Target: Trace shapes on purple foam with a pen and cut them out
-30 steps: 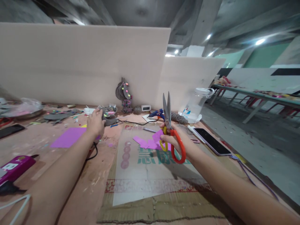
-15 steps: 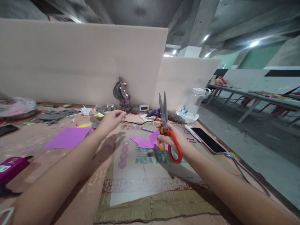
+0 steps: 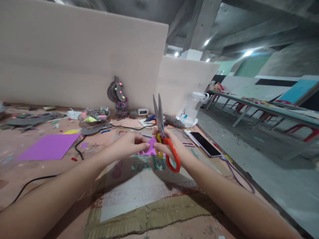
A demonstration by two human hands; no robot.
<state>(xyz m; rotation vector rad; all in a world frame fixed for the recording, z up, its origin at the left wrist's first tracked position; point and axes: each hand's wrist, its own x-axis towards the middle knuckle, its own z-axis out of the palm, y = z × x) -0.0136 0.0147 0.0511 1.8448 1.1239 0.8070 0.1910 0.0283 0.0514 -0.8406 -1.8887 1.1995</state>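
Purple paper piece (image 3: 151, 141): one, small, centre of the frame, between the two hands, over the white printed sheet (image 3: 129, 196); whether it is lifted clear cannot be told. Scissors (image 3: 160, 123): one pair, red and yellow handles, blades upward and slightly parted. Right hand (image 3: 177, 141): grip closed around the scissors, thumb at the paper. Left hand (image 3: 129, 143): grip narrow, fingertips beside the paper; a firm hold cannot be confirmed. Hazards, as judged: the paper may crease or slip, cause being thin stock and a right grip shared with the scissors; the parted blades may nick the left fingers or the paper should the right wrist tip leftward; the handles, hanging loosely, may swing and catch the paper. Further item: larger purple sheet (image 3: 48, 147), left of the frame, flat on the table (image 3: 184, 229).
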